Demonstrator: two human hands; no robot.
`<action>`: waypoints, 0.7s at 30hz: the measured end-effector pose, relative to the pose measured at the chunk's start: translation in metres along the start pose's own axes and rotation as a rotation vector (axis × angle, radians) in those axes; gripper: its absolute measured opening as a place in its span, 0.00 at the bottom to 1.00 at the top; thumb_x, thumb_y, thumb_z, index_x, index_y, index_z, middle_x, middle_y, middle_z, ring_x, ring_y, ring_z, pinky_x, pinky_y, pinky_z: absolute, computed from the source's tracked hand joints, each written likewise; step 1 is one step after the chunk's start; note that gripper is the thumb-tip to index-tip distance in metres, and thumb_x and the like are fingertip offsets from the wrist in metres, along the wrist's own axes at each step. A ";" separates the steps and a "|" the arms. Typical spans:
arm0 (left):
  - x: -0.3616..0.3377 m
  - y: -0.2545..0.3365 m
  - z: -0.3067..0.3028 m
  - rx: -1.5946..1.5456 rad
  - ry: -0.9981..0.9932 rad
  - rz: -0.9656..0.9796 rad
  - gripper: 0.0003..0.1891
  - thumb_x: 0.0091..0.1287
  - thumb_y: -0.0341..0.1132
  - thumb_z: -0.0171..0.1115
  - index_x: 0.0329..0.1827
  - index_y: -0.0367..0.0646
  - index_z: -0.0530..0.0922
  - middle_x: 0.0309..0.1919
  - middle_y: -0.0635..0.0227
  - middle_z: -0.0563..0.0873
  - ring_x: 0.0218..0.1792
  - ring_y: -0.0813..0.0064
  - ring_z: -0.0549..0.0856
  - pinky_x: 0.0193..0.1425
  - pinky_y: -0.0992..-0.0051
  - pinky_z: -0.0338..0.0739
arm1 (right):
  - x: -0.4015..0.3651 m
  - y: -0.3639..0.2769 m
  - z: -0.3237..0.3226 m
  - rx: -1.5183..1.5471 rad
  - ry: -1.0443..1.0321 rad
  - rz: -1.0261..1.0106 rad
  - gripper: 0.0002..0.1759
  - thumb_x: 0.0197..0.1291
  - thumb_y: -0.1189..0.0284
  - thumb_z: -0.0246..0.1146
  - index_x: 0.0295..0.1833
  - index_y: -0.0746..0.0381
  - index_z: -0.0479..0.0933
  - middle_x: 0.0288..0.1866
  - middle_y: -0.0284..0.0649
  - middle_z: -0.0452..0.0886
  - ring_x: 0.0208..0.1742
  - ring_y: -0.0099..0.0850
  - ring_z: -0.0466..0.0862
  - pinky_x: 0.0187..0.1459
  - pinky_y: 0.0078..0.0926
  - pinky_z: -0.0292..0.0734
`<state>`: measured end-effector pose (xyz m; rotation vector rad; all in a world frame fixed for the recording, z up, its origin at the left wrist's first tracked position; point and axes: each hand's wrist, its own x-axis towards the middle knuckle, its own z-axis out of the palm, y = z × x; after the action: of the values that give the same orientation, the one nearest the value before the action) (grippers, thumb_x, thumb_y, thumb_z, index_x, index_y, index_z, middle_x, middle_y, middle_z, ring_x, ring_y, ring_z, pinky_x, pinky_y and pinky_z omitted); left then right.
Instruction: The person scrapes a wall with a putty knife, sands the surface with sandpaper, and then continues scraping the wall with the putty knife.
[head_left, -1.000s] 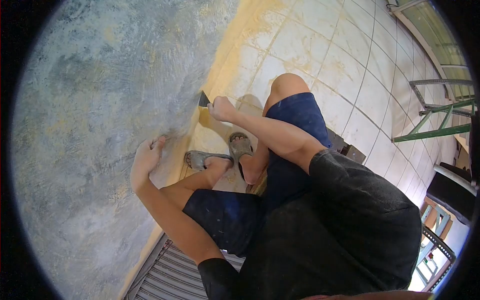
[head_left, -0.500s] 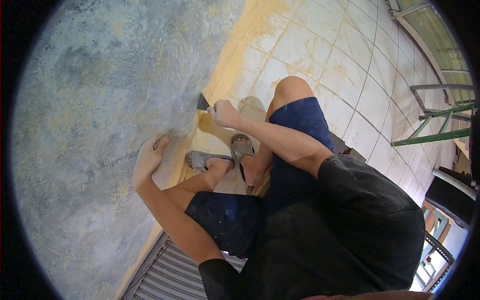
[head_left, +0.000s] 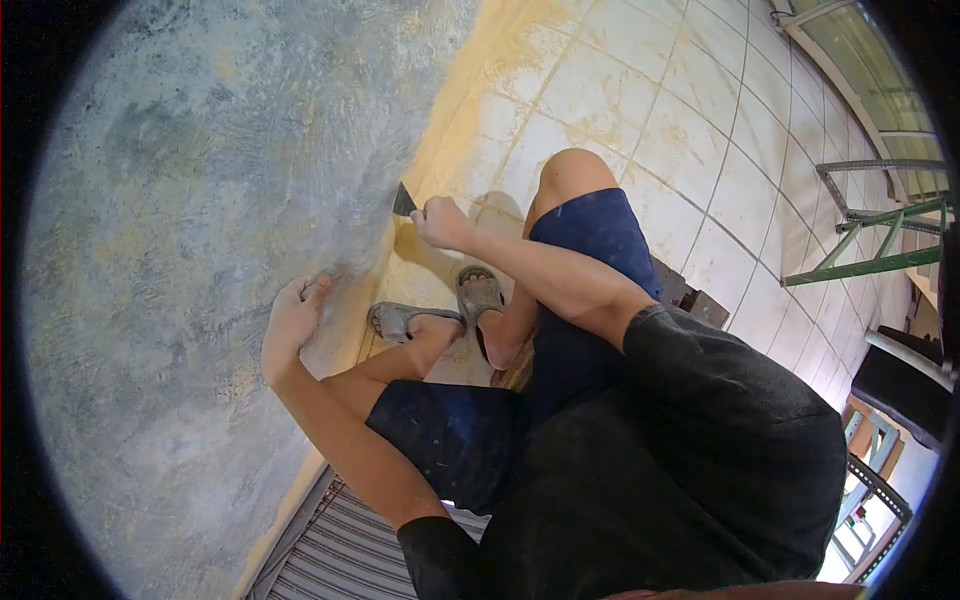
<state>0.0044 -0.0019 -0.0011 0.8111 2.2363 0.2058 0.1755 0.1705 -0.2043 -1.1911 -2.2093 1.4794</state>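
Note:
My right hand (head_left: pixel 443 223) is closed round a putty knife (head_left: pixel 404 200). Its dark, flat blade meets the bottom edge of the mottled blue-grey wall (head_left: pixel 200 230), beside a strip of yellowish dust (head_left: pixel 455 130) along the floor. Lower down, my left hand (head_left: pixel 290 322) rests against the same wall, thumb a little apart from the fingers and no tool visible in it. Some of its fingertips are hidden. A dark smudge on the wall lies just beside the thumb.
White floor tiles (head_left: pixel 690 140), smeared with yellow dust, stretch away to the right. My sandalled feet (head_left: pixel 480 292) stand close to the wall. Further right are a green metal frame (head_left: pixel 860 268) and a black object (head_left: pixel 900 385). A ribbed metal shutter (head_left: pixel 340 550) lies below.
The view has shifted very slightly. The putty knife stays at the wall's base in my right hand, and my left hand remains at almost the same spot.

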 end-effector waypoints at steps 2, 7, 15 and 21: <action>-0.002 0.002 0.001 0.054 0.093 0.068 0.26 0.68 0.52 0.58 0.48 0.32 0.80 0.31 0.56 0.82 0.35 0.65 0.80 0.45 0.68 0.74 | -0.007 -0.006 -0.005 0.002 -0.013 -0.032 0.24 0.59 0.62 0.59 0.27 0.78 0.77 0.28 0.69 0.78 0.37 0.62 0.82 0.41 0.48 0.79; 0.003 0.003 -0.003 0.045 -0.012 0.000 0.26 0.68 0.52 0.57 0.50 0.33 0.80 0.35 0.52 0.84 0.38 0.62 0.82 0.48 0.66 0.74 | 0.007 0.011 0.000 -0.022 -0.044 0.036 0.24 0.59 0.62 0.59 0.28 0.78 0.77 0.29 0.69 0.78 0.37 0.62 0.82 0.42 0.49 0.79; 0.003 -0.002 0.001 0.061 0.034 0.049 0.27 0.69 0.52 0.57 0.53 0.32 0.79 0.37 0.50 0.84 0.40 0.60 0.82 0.49 0.65 0.74 | 0.008 0.014 0.003 -0.029 0.036 -0.030 0.24 0.61 0.62 0.59 0.25 0.77 0.77 0.25 0.68 0.77 0.32 0.61 0.82 0.39 0.49 0.77; -0.001 -0.006 0.000 0.046 0.115 0.109 0.28 0.69 0.53 0.57 0.52 0.32 0.79 0.37 0.51 0.84 0.41 0.59 0.82 0.49 0.64 0.74 | -0.007 -0.003 -0.003 -0.013 -0.012 -0.050 0.25 0.60 0.62 0.59 0.27 0.78 0.77 0.28 0.69 0.78 0.36 0.62 0.82 0.41 0.49 0.78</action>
<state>0.0020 -0.0068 -0.0029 0.9694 2.3131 0.2595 0.1800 0.1670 -0.1986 -1.1256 -2.2433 1.4592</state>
